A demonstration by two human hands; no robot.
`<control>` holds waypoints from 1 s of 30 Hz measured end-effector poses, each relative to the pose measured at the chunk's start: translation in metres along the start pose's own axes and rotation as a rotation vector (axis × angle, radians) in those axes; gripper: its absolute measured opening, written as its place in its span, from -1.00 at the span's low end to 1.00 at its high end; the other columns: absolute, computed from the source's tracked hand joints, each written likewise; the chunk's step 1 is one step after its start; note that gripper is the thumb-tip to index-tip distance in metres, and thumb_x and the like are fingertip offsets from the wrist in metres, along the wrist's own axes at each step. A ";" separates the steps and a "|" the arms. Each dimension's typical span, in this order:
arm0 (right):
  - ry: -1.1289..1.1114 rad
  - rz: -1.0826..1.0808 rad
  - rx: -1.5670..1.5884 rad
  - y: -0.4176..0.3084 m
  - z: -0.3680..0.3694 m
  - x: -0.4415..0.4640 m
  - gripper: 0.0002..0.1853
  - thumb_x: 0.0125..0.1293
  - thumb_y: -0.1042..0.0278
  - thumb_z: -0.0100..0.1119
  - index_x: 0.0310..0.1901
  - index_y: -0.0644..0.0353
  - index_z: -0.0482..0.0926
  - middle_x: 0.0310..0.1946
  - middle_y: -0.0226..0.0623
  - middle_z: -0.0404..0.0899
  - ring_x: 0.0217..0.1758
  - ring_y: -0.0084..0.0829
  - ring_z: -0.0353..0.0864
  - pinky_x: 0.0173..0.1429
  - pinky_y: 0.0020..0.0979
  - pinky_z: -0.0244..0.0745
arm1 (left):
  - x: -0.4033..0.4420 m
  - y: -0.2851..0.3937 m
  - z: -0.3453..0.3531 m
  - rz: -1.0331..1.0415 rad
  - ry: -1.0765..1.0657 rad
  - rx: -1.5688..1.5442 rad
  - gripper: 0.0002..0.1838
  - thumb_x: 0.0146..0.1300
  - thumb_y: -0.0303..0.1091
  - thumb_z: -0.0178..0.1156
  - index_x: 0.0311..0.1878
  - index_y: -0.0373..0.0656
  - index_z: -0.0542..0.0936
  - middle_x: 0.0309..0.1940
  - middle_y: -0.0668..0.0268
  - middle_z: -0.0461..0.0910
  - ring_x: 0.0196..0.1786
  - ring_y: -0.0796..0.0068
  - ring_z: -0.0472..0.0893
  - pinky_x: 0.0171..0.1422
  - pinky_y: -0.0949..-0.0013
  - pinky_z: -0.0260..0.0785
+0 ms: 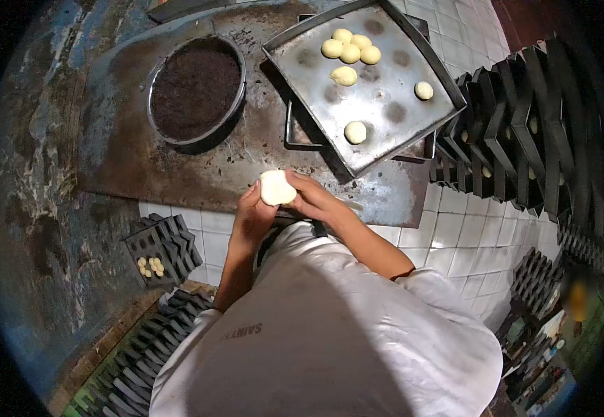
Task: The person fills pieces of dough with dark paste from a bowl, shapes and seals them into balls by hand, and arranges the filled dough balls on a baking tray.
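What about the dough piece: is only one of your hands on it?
No, the left hand and right hand both hold the dough piece.

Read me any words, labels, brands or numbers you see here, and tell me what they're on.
"SAINT": on the white shirt; any characters after it are too unclear to read.
I see no readable text on the dough piece, metal tray or bowl.

My feed shows a bakery workroom: a pale dough piece, dough balls on a metal baking tray, tall stacks of trays, a basin of dark crumbly mixture.
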State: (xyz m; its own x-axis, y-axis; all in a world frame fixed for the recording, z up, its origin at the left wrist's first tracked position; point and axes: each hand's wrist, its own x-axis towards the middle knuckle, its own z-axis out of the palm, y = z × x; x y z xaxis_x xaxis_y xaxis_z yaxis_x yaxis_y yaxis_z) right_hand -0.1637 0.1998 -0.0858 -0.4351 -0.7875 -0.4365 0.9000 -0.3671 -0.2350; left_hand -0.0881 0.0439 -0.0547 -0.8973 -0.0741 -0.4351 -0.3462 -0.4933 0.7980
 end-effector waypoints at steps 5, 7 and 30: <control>0.388 -0.178 -1.147 0.017 -0.078 -0.030 -0.58 0.58 0.09 0.06 0.25 0.22 0.48 0.07 -0.26 0.62 0.14 -0.23 0.61 0.20 -0.17 0.48 | -0.001 0.008 -0.055 0.059 -0.187 0.222 -0.54 0.66 -0.15 -0.17 0.26 -0.38 0.49 0.15 0.08 0.61 0.22 0.28 0.59 0.37 0.27 0.41; 0.643 -0.463 -2.132 0.020 -0.080 -0.052 -0.67 0.43 0.11 0.19 0.07 0.15 0.56 -0.05 -0.18 0.55 0.04 -0.13 0.54 0.08 -0.09 0.40 | -0.004 0.035 -0.050 -0.132 -0.110 -0.617 -0.52 0.65 -0.10 -0.11 0.26 -0.37 0.49 0.15 0.08 0.61 0.22 0.27 0.59 0.35 0.27 0.42; 0.864 0.237 -2.537 0.016 -0.130 -0.046 -0.50 0.31 0.28 0.03 0.29 0.14 0.45 0.24 -0.04 0.43 0.37 -0.01 0.31 0.37 0.11 0.18 | 0.001 0.076 -0.300 0.098 0.520 -0.962 -0.51 0.46 0.17 0.14 0.04 -0.11 0.62 -0.04 0.27 0.70 0.05 0.30 0.68 0.19 0.13 0.52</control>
State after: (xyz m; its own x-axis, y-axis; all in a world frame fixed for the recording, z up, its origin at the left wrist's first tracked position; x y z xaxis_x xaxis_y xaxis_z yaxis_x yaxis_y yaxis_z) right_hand -0.1322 0.2942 -0.1824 -0.8342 -0.2768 -0.4769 -0.3752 0.9187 0.1232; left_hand -0.0335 -0.2540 -0.1195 -0.6063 -0.3947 -0.6904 0.2815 -0.9185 0.2778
